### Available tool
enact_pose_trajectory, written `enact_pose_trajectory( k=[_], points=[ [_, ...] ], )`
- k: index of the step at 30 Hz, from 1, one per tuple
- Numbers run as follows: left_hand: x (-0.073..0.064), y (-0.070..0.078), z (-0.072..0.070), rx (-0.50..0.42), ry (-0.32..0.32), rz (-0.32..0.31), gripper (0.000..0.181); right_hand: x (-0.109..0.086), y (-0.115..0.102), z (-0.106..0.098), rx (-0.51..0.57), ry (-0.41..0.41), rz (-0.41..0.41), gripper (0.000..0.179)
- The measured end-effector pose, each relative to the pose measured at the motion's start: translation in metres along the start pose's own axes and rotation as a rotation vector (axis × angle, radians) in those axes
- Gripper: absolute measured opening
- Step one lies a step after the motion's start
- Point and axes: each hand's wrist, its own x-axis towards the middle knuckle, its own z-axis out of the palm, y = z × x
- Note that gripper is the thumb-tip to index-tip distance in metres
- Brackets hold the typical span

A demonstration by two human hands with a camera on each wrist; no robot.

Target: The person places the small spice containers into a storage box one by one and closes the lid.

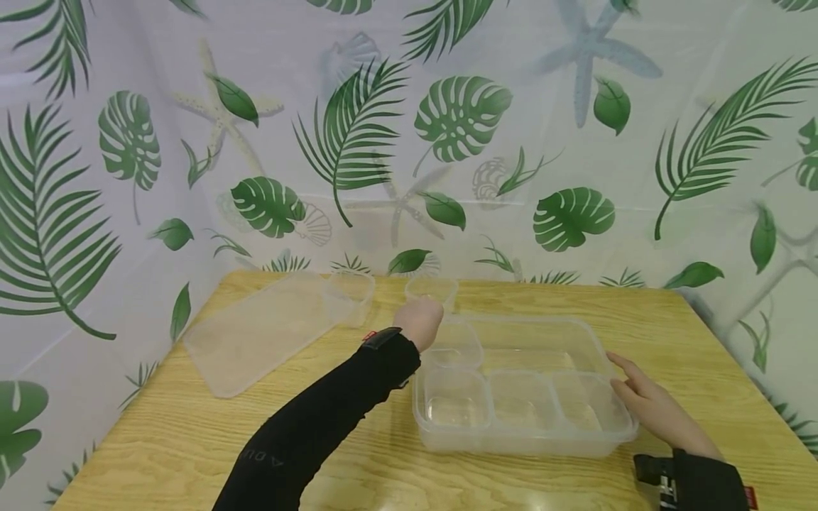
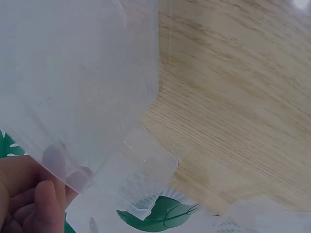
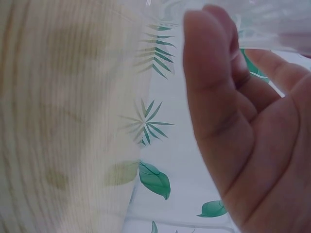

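A large clear plastic box stands on the table with several small clear containers inside, along its front and at its back left. My left hand is at the box's back left corner. In the left wrist view, thumb and fingers pinch the edge of translucent plastic, and fingertips show through it. Just beyond that hand stands a small clear container. My right hand touches the box's right rim with an extended finger and the thumb nearby. In the right wrist view its fingers are slightly bent under the plastic.
A flat translucent lid lies at the table's left, with another small clear container over its right end. The wooden table ends at the back against a leaf-printed cloth, which also hangs at both sides.
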Motion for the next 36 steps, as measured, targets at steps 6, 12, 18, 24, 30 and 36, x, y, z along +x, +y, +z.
enact_pose_trajectory(
  k=[6,12,18,24,30,36],
  points=[
    [0.005,0.0,0.01,0.0,0.019,0.02,0.025,0.0,0.0,0.0,0.004,0.003,-0.012,0.058],
    [0.008,0.002,0.018,-0.139,-0.01,0.012,0.03,-0.001,0.0,0.0,0.038,-0.016,-0.003,0.06],
    [0.008,0.006,0.01,-0.25,-0.077,0.004,0.042,-0.001,0.0,0.0,0.017,0.002,-0.003,0.058],
    [0.011,0.009,0.008,-0.39,-0.158,0.03,0.045,-0.001,0.0,-0.002,0.019,-0.005,-0.006,0.06],
    [0.016,0.018,0.006,-0.459,-0.255,0.092,0.045,0.0,0.001,-0.003,0.004,0.007,-0.011,0.059],
    [0.02,0.034,0.003,-0.497,-0.349,0.117,0.042,-0.002,0.001,-0.002,0.011,0.006,-0.015,0.06]
  ],
)
